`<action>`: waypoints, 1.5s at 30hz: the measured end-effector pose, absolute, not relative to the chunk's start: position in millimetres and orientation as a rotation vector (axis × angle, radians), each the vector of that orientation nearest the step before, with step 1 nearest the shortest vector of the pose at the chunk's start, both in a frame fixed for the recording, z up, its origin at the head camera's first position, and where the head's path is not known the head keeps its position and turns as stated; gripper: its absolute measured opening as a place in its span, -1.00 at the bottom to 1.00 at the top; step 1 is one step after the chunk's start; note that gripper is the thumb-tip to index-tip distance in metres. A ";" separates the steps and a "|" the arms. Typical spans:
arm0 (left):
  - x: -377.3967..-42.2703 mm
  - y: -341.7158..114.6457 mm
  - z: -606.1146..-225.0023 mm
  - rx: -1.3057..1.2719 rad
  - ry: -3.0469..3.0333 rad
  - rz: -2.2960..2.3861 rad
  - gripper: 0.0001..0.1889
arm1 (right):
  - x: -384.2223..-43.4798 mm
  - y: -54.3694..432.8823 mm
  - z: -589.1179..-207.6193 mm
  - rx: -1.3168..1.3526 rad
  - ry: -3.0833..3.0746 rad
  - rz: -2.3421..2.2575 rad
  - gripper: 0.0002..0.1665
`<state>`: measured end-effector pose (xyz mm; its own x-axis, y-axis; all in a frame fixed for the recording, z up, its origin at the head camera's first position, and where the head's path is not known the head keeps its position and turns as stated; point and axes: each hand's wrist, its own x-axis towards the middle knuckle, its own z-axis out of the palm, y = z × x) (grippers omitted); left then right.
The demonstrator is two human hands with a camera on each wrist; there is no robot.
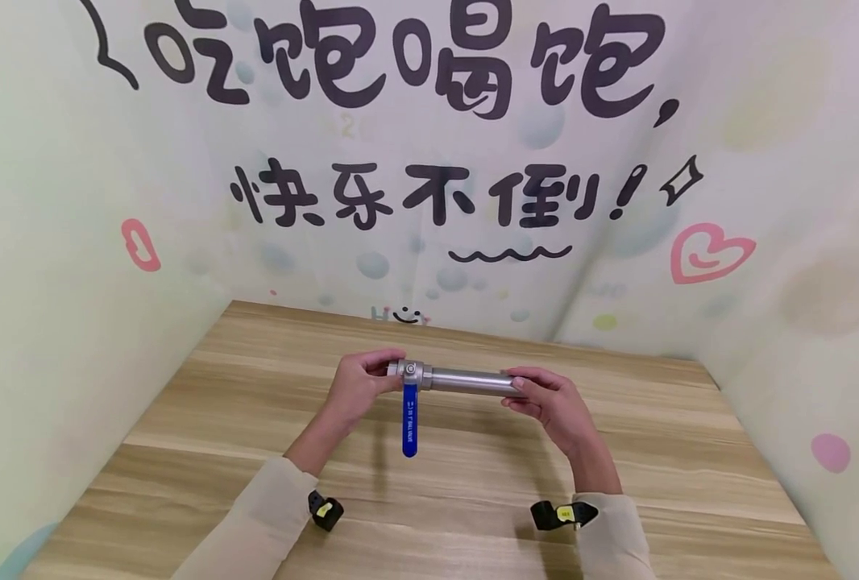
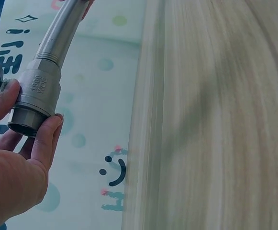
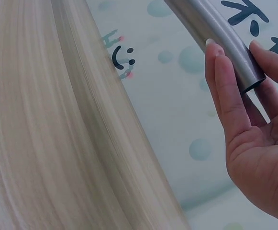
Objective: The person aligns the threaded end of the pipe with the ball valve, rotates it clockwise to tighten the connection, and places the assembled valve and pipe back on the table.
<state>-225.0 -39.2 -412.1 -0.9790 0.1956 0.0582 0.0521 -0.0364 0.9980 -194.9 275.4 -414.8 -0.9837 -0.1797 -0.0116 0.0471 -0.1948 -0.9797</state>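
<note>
A silver ball valve (image 1: pixel 411 371) with a blue lever handle (image 1: pixel 410 423) is joined to a metal pipe (image 1: pixel 473 381), and both are held above the table. My left hand (image 1: pixel 354 389) grips the valve's free end between thumb and fingers. In the left wrist view, raised lettering shows on the valve body (image 2: pixel 37 86), and the left hand (image 2: pixel 19 177) holds it near its open end. My right hand (image 1: pixel 556 405) holds the pipe's far end. The right wrist view shows the right hand (image 3: pixel 258 139) with fingers and thumb around the pipe (image 3: pixel 225 38), near its open end.
A wood-grain table (image 1: pixel 444 483) lies beneath the hands. Behind it stands a pale wall sheet (image 1: pixel 371 266) with dark writing, bubbles and hearts. Black wrist cameras (image 1: pixel 325 511) sit at both sleeve cuffs.
</note>
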 end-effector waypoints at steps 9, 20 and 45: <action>-226.0 -40.1 -411.7 0.275 2.115 2.173 -0.61 | -194.0 277.2 -412.6 -0.236 1.867 -2.295 -0.53; -226.4 -38.4 -412.1 0.265 2.094 2.172 -0.62 | -193.3 279.5 -411.1 -0.209 1.860 -2.294 -0.59; -226.7 -41.4 -414.9 0.267 2.127 2.158 -0.62 | -195.3 277.5 -413.3 -0.146 1.882 -2.289 -0.43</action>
<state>-226.7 -41.4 -414.9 -0.9797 0.1932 0.0545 0.0517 -0.0199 0.9985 -195.3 277.5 -413.3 -0.9800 -0.1958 -0.0343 0.0715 -0.1861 -0.9799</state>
